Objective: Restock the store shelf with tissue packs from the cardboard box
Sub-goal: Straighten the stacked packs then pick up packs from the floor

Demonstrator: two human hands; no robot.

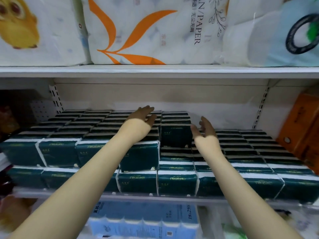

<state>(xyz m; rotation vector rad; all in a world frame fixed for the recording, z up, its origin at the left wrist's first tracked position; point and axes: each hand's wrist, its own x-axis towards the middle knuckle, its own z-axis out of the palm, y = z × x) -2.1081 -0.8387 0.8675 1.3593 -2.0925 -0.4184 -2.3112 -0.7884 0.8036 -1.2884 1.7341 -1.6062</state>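
Dark green tissue packs [138, 181] fill the middle shelf [155, 198] in rows, stacked two layers high on the left and one layer on the right. My left hand [143, 116] reaches over the upper layer with straight fingers, touching or hovering just above the back packs. My right hand [204, 128] is held open, palm turned left, beside the right face of the rearmost upper pack [176, 135] in the middle. Neither hand holds anything. The cardboard box is out of view.
The shelf above [155, 71] carries large white toilet-paper bundles [138, 31]. Orange tissue packs [302, 131] stand at the right end of the middle shelf. Light blue tissue packs [143, 219] lie on the shelf below. A bare back wall shows behind the lower right rows.
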